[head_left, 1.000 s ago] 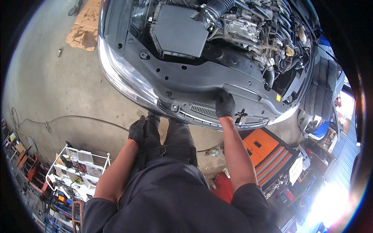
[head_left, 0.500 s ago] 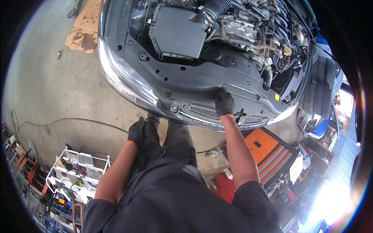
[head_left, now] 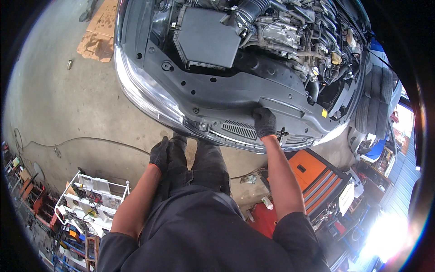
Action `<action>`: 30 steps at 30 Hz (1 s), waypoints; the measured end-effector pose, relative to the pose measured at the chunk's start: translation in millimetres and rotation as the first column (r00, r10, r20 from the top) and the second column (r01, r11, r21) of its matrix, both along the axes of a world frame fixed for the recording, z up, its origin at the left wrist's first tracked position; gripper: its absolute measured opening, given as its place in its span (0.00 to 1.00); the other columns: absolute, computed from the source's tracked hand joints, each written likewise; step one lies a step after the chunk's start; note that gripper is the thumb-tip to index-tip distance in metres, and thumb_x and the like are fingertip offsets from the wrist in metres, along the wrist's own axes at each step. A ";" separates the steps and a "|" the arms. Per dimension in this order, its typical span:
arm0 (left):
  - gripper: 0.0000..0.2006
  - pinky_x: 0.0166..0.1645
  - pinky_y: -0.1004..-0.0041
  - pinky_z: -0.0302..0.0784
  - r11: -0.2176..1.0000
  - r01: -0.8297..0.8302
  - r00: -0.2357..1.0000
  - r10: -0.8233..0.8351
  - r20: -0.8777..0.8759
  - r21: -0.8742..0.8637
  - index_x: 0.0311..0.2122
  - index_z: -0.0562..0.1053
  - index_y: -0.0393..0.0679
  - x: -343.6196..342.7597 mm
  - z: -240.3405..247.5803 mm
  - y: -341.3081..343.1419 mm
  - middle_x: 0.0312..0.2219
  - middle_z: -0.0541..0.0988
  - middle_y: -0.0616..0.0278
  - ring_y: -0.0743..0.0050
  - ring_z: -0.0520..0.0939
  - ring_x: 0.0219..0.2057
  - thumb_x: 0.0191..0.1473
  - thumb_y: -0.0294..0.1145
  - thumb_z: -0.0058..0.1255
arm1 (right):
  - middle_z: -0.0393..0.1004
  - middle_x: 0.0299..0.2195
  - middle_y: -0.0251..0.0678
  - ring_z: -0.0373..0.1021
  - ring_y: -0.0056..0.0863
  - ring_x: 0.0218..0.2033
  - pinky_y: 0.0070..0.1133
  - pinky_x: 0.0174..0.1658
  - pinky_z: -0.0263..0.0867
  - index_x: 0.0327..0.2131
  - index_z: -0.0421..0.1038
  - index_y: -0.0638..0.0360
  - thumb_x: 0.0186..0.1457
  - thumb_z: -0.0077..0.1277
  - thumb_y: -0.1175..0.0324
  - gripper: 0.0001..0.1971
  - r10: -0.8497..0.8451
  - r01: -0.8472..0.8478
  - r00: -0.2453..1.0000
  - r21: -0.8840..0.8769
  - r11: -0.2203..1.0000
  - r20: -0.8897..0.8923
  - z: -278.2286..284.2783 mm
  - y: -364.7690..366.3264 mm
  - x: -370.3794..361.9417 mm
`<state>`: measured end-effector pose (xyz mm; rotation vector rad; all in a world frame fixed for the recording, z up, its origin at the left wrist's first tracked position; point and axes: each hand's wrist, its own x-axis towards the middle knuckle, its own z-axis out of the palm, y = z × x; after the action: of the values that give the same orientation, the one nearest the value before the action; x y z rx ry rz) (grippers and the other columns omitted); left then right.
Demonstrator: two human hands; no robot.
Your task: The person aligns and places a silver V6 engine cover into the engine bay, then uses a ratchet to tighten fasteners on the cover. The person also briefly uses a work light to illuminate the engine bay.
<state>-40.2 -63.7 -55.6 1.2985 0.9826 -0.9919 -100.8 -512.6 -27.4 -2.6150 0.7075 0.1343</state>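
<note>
Head view: the right hand (head_left: 265, 122) has edged back slightly, work staying at the grey panel (head_left: 240, 90); fingers (head_left: 258, 114) look curled, any hold untellable.

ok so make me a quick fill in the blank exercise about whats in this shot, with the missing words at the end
The hand over the black front panel of the car is the person's ____ one.
The drawer cabinet below the car in the picture has a mostly ____ top.
The brown cardboard lies on the floor, to the ____ of the car in the picture.
The rack at the lower left, with assorted items on it, is coloured ____.

Missing words: right; orange; left; white
</note>
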 end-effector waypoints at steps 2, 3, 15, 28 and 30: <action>0.19 0.17 0.75 0.63 1.000 0.006 1.000 -0.006 -0.004 0.010 0.31 0.79 0.49 -0.6 -0.7 -2.2 0.17 0.71 0.73 0.80 0.65 0.12 0.65 0.54 0.54 | 0.81 0.37 0.47 0.77 0.49 0.41 0.38 0.47 0.73 0.35 0.81 0.53 0.55 0.58 0.65 0.07 0.000 0.000 1.000 -0.035 0.999 0.000 -0.2 3.7 -0.6; 0.19 0.17 0.75 0.62 1.000 -0.004 1.000 0.004 -0.004 0.011 0.31 0.79 0.49 -0.7 -1.2 -2.7 0.17 0.71 0.73 0.80 0.65 0.12 0.65 0.54 0.54 | 0.81 0.37 0.46 0.77 0.49 0.41 0.39 0.47 0.73 0.36 0.81 0.53 0.56 0.58 0.66 0.06 0.003 -0.003 1.000 -0.052 0.999 -0.006 0.0 5.5 -1.1; 0.21 0.17 0.75 0.60 1.000 -0.002 1.000 0.002 0.001 0.010 0.31 0.78 0.46 1.4 6.9 -5.4 0.15 0.70 0.71 0.79 0.64 0.12 0.66 0.54 0.53 | 0.80 0.39 0.47 0.76 0.50 0.44 0.44 0.47 0.72 0.39 0.81 0.51 0.61 0.51 0.62 0.10 -0.025 -0.004 0.984 -0.163 0.987 -0.174 -2.3 17.2 5.4; 0.22 0.27 0.72 0.73 0.998 0.037 0.999 -0.039 -0.032 -0.056 0.36 0.79 0.44 3.3 -3.6 8.1 0.25 0.78 0.65 0.75 0.75 0.22 0.70 0.53 0.46 | 0.80 0.39 0.47 0.76 0.51 0.43 0.43 0.48 0.72 0.41 0.80 0.53 0.60 0.54 0.62 0.11 -0.081 0.046 0.979 -0.188 0.981 -0.185 2.3 27.0 11.7; 0.22 0.27 0.71 0.73 0.997 0.059 0.998 -0.058 0.008 -0.056 0.36 0.79 0.43 1.9 -4.9 9.7 0.25 0.78 0.65 0.74 0.75 0.23 0.70 0.53 0.46 | 0.80 0.39 0.47 0.76 0.51 0.43 0.42 0.48 0.72 0.41 0.80 0.54 0.60 0.54 0.63 0.10 -0.046 0.019 0.988 -0.184 0.983 -0.146 0.8 26.0 8.1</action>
<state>-38.3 -54.0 -60.5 1.2888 0.9104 -1.0528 -92.7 -486.6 -26.6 -2.7877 0.8506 0.2710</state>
